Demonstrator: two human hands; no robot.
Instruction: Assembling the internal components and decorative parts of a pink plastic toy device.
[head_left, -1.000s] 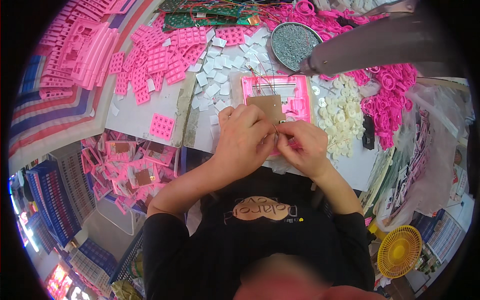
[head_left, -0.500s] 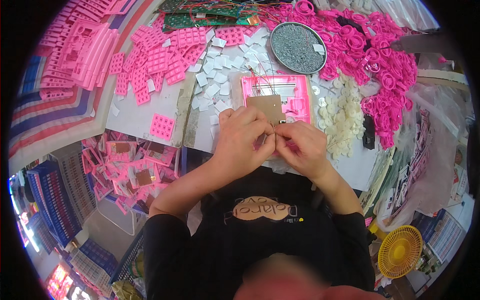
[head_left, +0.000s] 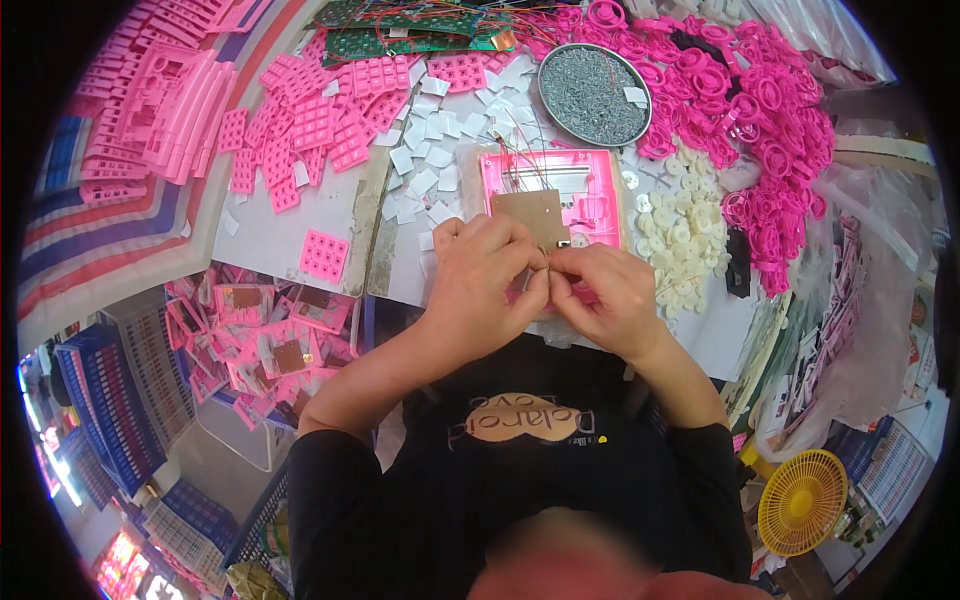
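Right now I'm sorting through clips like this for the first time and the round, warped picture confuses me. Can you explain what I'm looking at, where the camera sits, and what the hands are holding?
No machine here: a person works with two bare hands. The camera is worn on the person's head and looks down, and its fisheye lens bends the edges into that round shape.

The left hand and right hand meet fingertip to fingertip over a pink plastic frame with a brown board lying on it. They pinch something small and thin between them, perhaps a wire; it is too small to tell.

On the white table lie pink keypad pieces, small white squares, cream round discs, a heap of pink rings, a round tray of grey bits and green circuit boards. A yellow fan sits lower right.
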